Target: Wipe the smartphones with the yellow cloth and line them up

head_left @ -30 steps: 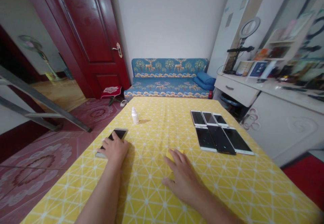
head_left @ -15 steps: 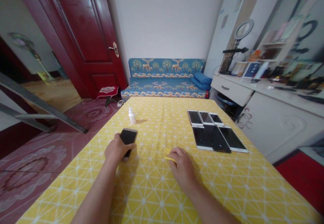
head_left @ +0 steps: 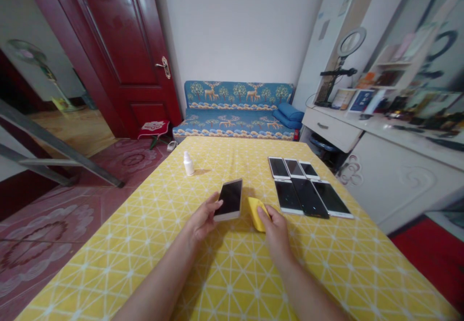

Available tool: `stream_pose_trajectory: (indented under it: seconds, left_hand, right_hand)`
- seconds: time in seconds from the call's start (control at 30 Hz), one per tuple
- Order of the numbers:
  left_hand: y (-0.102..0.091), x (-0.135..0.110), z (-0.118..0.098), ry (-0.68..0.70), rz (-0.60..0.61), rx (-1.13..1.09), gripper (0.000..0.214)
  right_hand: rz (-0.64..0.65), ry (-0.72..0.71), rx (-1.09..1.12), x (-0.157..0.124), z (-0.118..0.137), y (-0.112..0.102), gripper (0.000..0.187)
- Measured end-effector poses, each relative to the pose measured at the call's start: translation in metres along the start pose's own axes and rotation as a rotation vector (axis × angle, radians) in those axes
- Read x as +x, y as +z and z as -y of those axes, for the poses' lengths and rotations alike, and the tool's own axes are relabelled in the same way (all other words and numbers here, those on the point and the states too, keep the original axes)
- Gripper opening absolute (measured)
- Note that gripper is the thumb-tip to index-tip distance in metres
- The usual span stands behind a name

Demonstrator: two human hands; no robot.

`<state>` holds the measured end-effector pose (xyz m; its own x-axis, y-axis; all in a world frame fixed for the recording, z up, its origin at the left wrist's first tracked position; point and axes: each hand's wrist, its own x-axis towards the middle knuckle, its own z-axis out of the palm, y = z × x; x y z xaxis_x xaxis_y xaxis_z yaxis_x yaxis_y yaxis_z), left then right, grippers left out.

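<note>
My left hand grips a smartphone with a dark screen and pale frame, lifted above the yellow patterned tablecloth near the table's middle. My right hand pinches a folded yellow cloth just to the right of the phone. Phone and cloth are close together, nearly touching. Both forearms reach in from the bottom edge.
Several more phones lie in two rows on the table's right side. A small white bottle stands at the far left of the table. Beyond are a blue sofa, a red door and a white desk on the right.
My left hand picked the phone up from the table's left edge and carried it to the middle. My right hand closed on the yellow cloth and lifted it beside the phone.
</note>
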<state>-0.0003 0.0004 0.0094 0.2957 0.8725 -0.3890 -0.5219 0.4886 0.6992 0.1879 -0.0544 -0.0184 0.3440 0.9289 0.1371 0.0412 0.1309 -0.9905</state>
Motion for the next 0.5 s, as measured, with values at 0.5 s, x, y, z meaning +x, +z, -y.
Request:
stream_pose_trajectory:
  seconds: [0.5]
  left_hand:
    - [0.004, 0.000, 0.021, 0.034, 0.135, -0.129, 0.029]
  right_hand:
    - [-0.021, 0.014, -0.010, 0.000, -0.002, 0.000, 0.033]
